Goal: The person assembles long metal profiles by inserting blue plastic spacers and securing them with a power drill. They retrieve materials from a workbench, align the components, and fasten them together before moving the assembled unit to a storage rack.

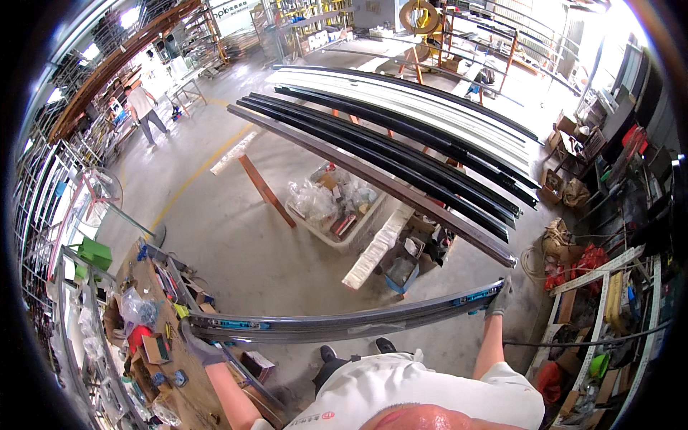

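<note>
I hold a long dark metal profile (pixel 344 324) crosswise in front of me, above the concrete floor. My left hand (pixel 199 348), in a grey glove, grips its left end beside the workbench. My right hand (pixel 499 299), also gloved, grips its right end near the shelving. The profile carries blue film patches near both ends. Below it I see my white shirt and black shoes.
A stack of long black and white profiles (pixel 401 136) lies on orange trestles ahead. A bin of plastic-wrapped parts (pixel 331 204) sits on the floor. A cluttered workbench (pixel 154 322) stands to the left, shelving (pixel 609 301) to the right. A person (pixel 143 107) walks far left.
</note>
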A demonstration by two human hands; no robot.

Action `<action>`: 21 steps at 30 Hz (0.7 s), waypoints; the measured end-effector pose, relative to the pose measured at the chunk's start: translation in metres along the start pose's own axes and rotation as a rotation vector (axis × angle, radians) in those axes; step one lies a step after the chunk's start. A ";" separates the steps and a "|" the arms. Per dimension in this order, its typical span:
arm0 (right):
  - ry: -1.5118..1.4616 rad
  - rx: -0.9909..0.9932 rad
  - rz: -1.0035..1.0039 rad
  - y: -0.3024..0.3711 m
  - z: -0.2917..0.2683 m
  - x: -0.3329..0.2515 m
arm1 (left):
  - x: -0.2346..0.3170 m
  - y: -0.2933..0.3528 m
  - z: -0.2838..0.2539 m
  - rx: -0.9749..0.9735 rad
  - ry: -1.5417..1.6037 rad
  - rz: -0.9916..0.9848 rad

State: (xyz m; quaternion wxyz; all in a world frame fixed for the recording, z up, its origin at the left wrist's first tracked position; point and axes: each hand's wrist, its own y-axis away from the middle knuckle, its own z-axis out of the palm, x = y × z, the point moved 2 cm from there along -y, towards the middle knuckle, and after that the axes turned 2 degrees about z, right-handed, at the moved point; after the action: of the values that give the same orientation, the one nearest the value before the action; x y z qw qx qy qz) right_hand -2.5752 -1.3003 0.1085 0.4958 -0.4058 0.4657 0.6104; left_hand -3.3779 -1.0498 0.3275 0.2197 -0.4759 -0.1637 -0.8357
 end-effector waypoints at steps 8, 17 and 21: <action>-0.086 -0.020 -0.103 0.074 0.089 0.016 | -0.010 -0.130 -0.011 -0.023 0.026 0.244; -0.149 -0.061 -0.064 0.219 0.301 0.057 | 0.026 -0.360 -0.095 -0.105 0.504 0.031; -0.043 -0.076 -0.012 0.287 0.382 0.105 | 0.069 -0.436 -0.054 0.102 0.646 -0.077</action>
State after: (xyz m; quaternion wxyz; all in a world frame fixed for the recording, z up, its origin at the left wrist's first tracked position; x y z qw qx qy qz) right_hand -2.8894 -0.9273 0.1460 0.4937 -0.4140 0.4291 0.6330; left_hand -3.6761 -0.7195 0.3328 0.2518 -0.1683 -0.1450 -0.9419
